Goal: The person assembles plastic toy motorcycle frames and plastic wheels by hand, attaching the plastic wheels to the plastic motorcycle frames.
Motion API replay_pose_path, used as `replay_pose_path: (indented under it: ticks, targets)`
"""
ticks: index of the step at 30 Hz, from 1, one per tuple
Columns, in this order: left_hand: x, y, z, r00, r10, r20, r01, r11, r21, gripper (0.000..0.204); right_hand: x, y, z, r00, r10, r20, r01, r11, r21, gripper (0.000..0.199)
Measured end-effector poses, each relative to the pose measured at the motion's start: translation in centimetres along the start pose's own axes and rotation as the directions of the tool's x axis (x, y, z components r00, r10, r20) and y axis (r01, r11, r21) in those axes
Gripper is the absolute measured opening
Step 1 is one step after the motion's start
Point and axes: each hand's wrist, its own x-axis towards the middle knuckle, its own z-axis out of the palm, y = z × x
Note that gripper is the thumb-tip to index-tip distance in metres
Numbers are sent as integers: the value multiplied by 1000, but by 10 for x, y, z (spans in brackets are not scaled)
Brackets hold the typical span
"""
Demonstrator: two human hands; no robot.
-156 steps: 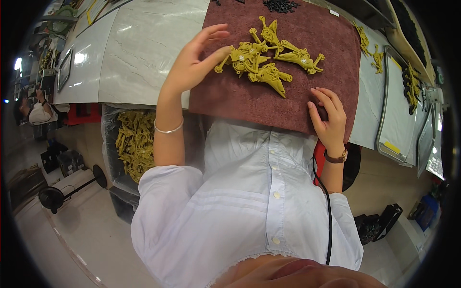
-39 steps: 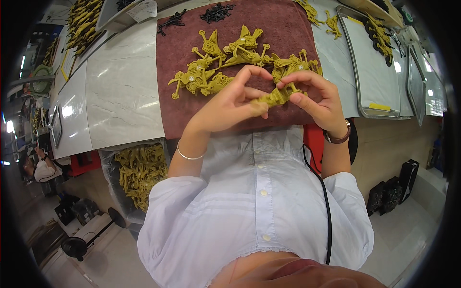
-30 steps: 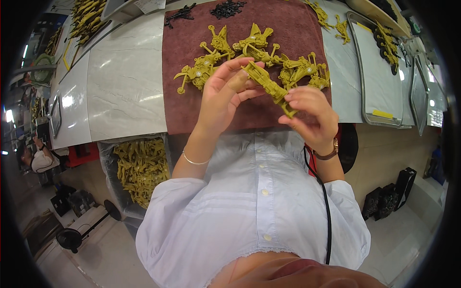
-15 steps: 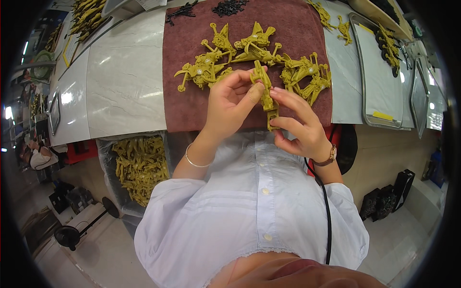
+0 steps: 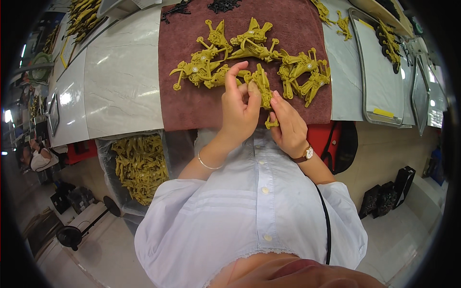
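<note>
Grip mid-body on prob. light, stiff, knobbly olive-yellow plastic part [image 5: 264,86], held btwn half-curled L hand [image 5: 239,109] & straighter R hand [image 5: 290,126] (4 o'clock).

The table [image 5: 122,72] has a pale, marble-patterned top, its long edge bending toward the rim of the view. A reddish-brown cloth [image 5: 192,106] covers its middle and bears yellow-green plastic pieces: a left cluster [image 5: 196,70], an upper cluster [image 5: 252,38] and a right cluster [image 5: 305,72]. Near the cloth's far edge lie two small heaps of black parts [image 5: 224,5]. Just right of the cloth, on the bare top, are loose yellow-green parts [image 5: 343,26]; beyond them sits a metal-rimmed tray [image 5: 382,89] with a white base.
</note>
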Motion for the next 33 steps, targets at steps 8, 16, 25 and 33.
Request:
replay_pose_path:
  ticks: [8, 16, 25, 33]
  targets:
    - [1, -2, 1, 992, -75, 102, 58, 986, 159, 39, -3, 4, -3, 998, 56, -29, -57, 997, -46, 35]
    - [13, -2, 10, 996, 69, 50, -69, 998, -4, 26, 13, -3, -33, 929, 303, -212, -278, 951, 139, 22]
    - [137, 32, 4, 928, -205, 311, 268, 947, -175, 26, 22, 132, -86, 898, 361, -250, -439, 769, -464, 30]
    - [241, -49, 61, 834, -536, 131, 548, 781, -298, 20, 18, 156, -80, 904, 420, -77, -394, 753, -526, 33]
